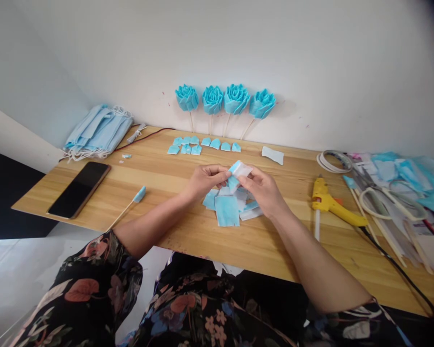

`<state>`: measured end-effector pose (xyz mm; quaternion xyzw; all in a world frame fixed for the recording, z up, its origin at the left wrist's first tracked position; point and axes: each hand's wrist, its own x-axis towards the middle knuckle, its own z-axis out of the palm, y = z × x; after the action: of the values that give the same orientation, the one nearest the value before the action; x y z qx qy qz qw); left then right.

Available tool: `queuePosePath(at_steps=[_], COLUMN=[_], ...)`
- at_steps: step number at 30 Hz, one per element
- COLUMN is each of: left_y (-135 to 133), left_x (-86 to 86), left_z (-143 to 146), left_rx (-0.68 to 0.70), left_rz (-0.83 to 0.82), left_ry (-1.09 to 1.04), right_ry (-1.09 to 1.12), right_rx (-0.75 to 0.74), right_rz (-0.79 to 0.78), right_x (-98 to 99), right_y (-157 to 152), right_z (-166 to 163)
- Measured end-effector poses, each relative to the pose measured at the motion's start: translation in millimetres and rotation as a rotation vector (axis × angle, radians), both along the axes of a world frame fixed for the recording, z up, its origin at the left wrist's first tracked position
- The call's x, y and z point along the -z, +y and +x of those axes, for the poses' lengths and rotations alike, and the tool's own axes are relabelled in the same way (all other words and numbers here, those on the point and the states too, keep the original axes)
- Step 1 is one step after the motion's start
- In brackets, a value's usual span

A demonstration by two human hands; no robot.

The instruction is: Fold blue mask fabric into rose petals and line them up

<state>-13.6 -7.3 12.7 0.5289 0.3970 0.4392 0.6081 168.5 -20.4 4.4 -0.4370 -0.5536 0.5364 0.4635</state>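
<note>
Between my two hands is a small blue and white piece of face-mask fabric point(235, 179), partly folded. My left hand point(207, 182) pinches its left side, and my right hand point(261, 187) grips its right side with thumb and fingers. Just below them lies a loose pile of cut fabric squares point(227, 211), blue and white. Farther back, small folded blue petals point(215, 143) sit in rows. Against the wall lean several blue fabric roses point(212, 100) on thin sticks. A stick with a blue bud point(140, 194) rests beside my left forearm.
A phone point(79, 189) and a stack of face masks point(98, 129) occupy the left. At right are a yellow glue gun point(325, 197) with its cord, scissors point(383, 200), a tape roll point(334, 161) and fabric scraps point(415, 176). A white strip point(273, 155) lies near the wall.
</note>
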Motion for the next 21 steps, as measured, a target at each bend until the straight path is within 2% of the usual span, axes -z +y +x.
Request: queuePosePath(at_steps=[4, 9, 12, 18, 21], left_y=[-2.7, -4.1, -1.2, 3.5, 3.5], left_x=[0.9, 0.2, 2.1, 4.1, 2.1], left_z=[1.7, 3.0, 1.8, -0.2, -0.9], left_rx=[0.006, 0.026, 0.038, 0.074, 0.108], left_rz=[0.021, 0.037, -0.021, -0.184, -0.218], left_ry=[0.083, 0.125, 0.104, -0.069, -0.094], right_ry=[-0.028, -0.105, -0.178, -0.299, -0.307], right_rx=[0.035, 0.108, 0.142, 0.139, 0.135], right_rz=[0.000, 0.141, 0.232, 0.446, 0.484], right_x=[-1.2, 3.7, 2.3, -2.7, -0.8], right_y=[1.0, 1.4, 0.6, 1.5, 3.3], right_z=[2.6, 2.3, 1.8, 2.1, 2.7])
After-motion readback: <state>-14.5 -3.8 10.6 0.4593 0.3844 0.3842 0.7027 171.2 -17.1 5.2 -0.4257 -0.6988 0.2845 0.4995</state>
